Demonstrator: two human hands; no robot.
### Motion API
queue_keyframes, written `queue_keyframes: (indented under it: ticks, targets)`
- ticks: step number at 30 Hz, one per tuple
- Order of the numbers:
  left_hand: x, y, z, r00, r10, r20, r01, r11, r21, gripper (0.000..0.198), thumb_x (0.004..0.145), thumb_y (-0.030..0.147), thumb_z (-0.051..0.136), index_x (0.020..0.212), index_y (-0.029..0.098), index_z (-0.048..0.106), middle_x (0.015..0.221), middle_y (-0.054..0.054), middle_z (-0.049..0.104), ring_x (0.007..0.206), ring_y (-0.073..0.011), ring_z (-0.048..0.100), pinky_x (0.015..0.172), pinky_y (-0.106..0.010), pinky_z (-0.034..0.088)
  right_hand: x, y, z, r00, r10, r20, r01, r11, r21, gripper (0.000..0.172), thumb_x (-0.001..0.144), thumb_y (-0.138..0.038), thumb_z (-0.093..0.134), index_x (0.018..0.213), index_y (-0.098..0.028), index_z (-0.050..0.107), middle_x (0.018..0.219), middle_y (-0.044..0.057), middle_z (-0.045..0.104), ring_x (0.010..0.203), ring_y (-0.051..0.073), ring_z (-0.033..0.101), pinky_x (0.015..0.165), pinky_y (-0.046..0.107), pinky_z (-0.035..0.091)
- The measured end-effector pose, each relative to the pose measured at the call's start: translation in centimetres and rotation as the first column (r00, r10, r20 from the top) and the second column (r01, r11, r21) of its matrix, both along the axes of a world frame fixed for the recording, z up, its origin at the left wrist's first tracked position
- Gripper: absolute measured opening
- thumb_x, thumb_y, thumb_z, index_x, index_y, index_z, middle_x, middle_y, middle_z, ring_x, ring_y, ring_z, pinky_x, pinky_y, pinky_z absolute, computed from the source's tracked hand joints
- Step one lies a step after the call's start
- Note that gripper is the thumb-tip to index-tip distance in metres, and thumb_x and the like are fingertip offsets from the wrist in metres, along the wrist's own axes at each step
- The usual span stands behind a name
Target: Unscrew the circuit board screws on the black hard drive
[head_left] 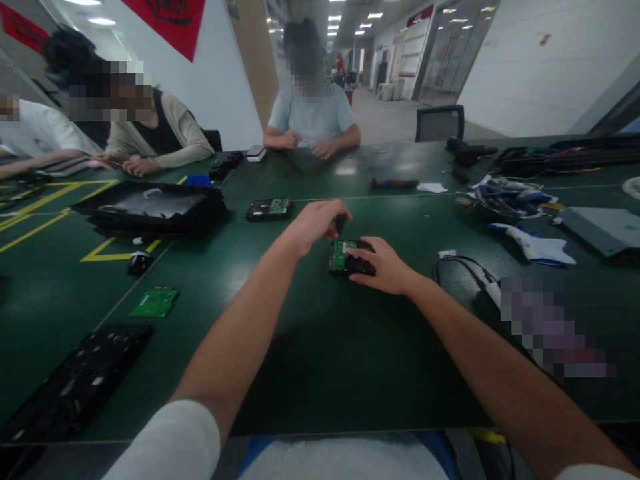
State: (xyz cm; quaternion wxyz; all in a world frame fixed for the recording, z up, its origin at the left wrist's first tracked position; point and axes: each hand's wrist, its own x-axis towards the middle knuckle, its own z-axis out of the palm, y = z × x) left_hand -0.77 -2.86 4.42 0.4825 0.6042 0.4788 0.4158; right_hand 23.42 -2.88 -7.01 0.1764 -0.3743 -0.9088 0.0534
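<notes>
A hard drive (340, 265) lies on the green table in front of me, its green circuit board facing up. My right hand (383, 265) rests over its right side, fingers spread along the casing and thumb at the near edge. Just above the drive's far left corner, my left hand (317, 225) is bent at the wrist with curled fingers. A small dark, blurred piece (341, 224) shows at those fingertips; its kind cannot be made out. Another hard drive (270, 209) lies further back to the left.
On the left are a black tray (150, 203), a computer mouse (139, 262), a green circuit board (154, 302) and a flat black panel (75, 380). Cables (510, 199), a white-blue glove (537, 245) and a grey metal box (603, 230) lie right. A person (313, 113) sits opposite; others sit left.
</notes>
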Motion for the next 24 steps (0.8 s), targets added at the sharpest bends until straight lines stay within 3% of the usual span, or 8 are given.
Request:
queue_keyframes:
  ticks: [4, 11, 15, 20, 24]
  targets:
    - [0.2, -0.2, 0.0, 1.000, -0.021, -0.010, 0.021, 1.000, -0.014, 0.024, 0.089, 0.038, 0.061, 0.090, 0.017, 0.072, 0.089, -0.006, 0.071, 0.056, -0.0122, 0.060, 0.050, -0.026, 0.043, 0.0, 0.0, 0.0, 1.000, 0.004, -0.003, -0.004, 1.000, 0.002, 0.071, 0.094, -0.066, 0.073, 0.156, -0.033, 0.059, 0.162, 0.018, 0.045, 0.149, 0.044, 0.043, 0.120, 0.068, 0.040]
    - [0.5, -0.6, 0.3, 0.990, -0.013, 0.139, 0.034, 0.988, -0.149, 0.022, 0.091, 0.041, 0.061, 0.095, 0.019, 0.061, 0.094, -0.009, 0.075, 0.058, -0.0169, 0.070, 0.052, -0.028, 0.051, 0.0, -0.1, 0.2, 1.000, 0.008, 0.002, -0.008, 1.000, 0.002, 0.069, 0.094, -0.064, 0.074, 0.153, -0.030, 0.062, 0.161, 0.019, 0.047, 0.149, 0.043, 0.043, 0.121, 0.067, 0.040]
    - [0.0, -0.3, 0.3, 0.993, 0.061, 0.098, -0.053, 0.995, -0.081, 0.024, 0.090, 0.040, 0.060, 0.096, 0.017, 0.064, 0.093, -0.009, 0.072, 0.064, -0.0189, 0.073, 0.059, -0.029, 0.056, 0.0, -0.1, 0.2, 1.000, -0.001, -0.001, 0.001, 1.000, -0.016, 0.070, 0.094, -0.065, 0.073, 0.155, -0.033, 0.060, 0.162, 0.017, 0.046, 0.151, 0.044, 0.041, 0.121, 0.070, 0.038]
    - [-0.5, 0.0, 0.2, 1.000, 0.020, -0.011, -0.020, 1.000, -0.021, 0.032, 0.091, 0.043, 0.056, 0.090, 0.015, 0.072, 0.095, -0.011, 0.075, 0.066, -0.0158, 0.069, 0.057, -0.026, 0.050, 0.0, -0.1, 0.3, 1.000, -0.012, 0.007, 0.012, 0.999, -0.036, 0.071, 0.093, -0.064, 0.074, 0.156, -0.033, 0.059, 0.163, 0.018, 0.045, 0.151, 0.044, 0.041, 0.122, 0.069, 0.037]
    - [-0.3, -0.2, 0.2, 0.993, -0.030, 0.114, 0.047, 0.988, -0.150, 0.030, 0.090, 0.044, 0.055, 0.097, 0.017, 0.066, 0.095, -0.010, 0.075, 0.059, -0.0162, 0.068, 0.052, -0.027, 0.049, 0.0, -0.3, 0.5, 1.000, -0.008, 0.010, 0.008, 0.999, -0.035, 0.071, 0.093, -0.064, 0.074, 0.155, -0.031, 0.060, 0.162, 0.019, 0.045, 0.151, 0.044, 0.041, 0.122, 0.068, 0.038]
